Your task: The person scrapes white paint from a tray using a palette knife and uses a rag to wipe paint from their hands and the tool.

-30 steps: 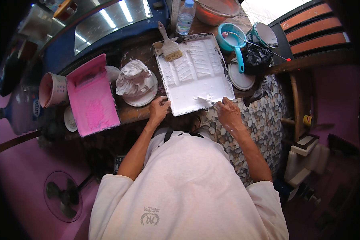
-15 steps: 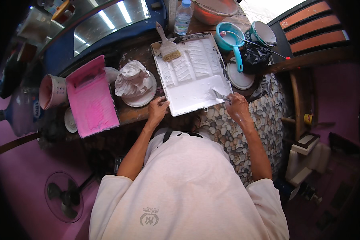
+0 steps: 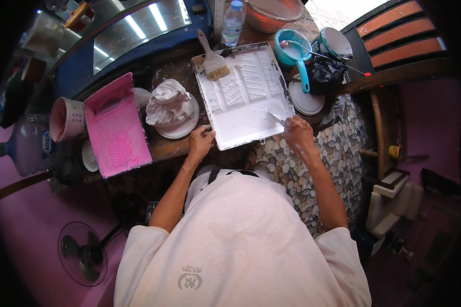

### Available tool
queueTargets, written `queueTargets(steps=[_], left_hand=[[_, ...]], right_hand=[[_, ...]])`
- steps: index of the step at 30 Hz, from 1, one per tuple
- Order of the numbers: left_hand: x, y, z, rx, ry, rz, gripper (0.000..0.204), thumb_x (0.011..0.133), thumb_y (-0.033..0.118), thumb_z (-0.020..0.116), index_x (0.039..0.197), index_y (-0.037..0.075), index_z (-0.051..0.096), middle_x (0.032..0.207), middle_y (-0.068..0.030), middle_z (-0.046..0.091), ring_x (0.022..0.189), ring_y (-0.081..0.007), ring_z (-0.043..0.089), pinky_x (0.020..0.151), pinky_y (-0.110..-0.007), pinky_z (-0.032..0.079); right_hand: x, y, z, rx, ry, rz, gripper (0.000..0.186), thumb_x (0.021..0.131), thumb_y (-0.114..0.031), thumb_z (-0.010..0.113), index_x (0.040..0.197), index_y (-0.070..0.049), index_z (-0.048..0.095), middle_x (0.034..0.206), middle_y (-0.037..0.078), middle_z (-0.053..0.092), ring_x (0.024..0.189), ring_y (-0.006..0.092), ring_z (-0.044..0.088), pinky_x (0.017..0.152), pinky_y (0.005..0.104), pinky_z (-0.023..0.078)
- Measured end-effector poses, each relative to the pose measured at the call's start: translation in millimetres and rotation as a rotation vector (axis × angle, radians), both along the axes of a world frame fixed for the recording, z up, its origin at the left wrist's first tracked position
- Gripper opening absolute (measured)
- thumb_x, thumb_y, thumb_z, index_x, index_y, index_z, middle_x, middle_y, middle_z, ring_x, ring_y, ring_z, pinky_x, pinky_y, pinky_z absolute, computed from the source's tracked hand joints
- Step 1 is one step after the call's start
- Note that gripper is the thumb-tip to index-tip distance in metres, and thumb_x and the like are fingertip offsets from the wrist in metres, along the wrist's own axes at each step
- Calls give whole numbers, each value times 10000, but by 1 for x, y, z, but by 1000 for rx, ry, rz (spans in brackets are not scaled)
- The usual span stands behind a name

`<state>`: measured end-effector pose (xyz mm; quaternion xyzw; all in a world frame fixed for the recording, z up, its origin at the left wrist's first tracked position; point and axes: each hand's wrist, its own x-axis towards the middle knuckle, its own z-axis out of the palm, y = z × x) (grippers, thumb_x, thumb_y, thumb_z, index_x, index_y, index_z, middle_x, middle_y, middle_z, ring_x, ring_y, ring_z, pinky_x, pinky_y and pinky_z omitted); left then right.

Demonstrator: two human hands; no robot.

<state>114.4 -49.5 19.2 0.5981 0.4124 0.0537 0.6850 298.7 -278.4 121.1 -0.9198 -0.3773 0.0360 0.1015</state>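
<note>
A paint tray [image 3: 251,82] holding wet white paint lies on the wooden table in front of me, its ribbed slope at the far end. My left hand [image 3: 201,140] has its fingers curled on the tray's near left corner. Over the right side of the paint, my right hand [image 3: 298,134] is closed round a putty knife [image 3: 275,118]; its blade points left into the tray and its handle is hidden by my fingers. A flat paintbrush [image 3: 212,60] with a whitish handle rests across the tray's far left edge.
Left of the tray are a crumpled white cloth [image 3: 169,102] on a round lid, a pink paint tray [image 3: 119,128] and a paint-stained pot [image 3: 66,118]. A turquoise dipper [image 3: 294,48], a bucket [image 3: 336,43] and a water bottle [image 3: 233,24] stand beyond it. A fan [image 3: 82,253] is at lower left.
My right hand has moved slightly left and up, and the putty knife's blade has turned more edge-on over the paint. The left hand stays at the tray's corner.
</note>
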Motion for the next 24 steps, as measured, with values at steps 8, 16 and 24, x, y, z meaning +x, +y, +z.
queueTargets(steps=[8,16,24], left_hand=[[0,0,2,18,15,3,279,826,118,633,1060,-31,613,768,-59,661,628,-98,604,541,-238,511],[0,-1,0,17,8,-1,271,826,112,633,1057,-28,617,773,-59,664,624,-96,604,535,-236,506],[-3,0,-4,17,-18,-7,268,827,117,634,1056,-22,619,772,-60,666,621,-94,606,530,-234,503]], right_hand=[[0,7,8,-86,19,5,130,780,-49,512,845,-21,621,854,173,576,817,336,614,704,436,497],[-4,17,9,-94,-24,19,136,774,-30,536,872,-10,628,874,153,573,831,305,618,703,403,512],[-25,25,15,-76,14,65,145,796,-37,531,900,-3,626,858,143,561,827,299,605,697,409,499]])
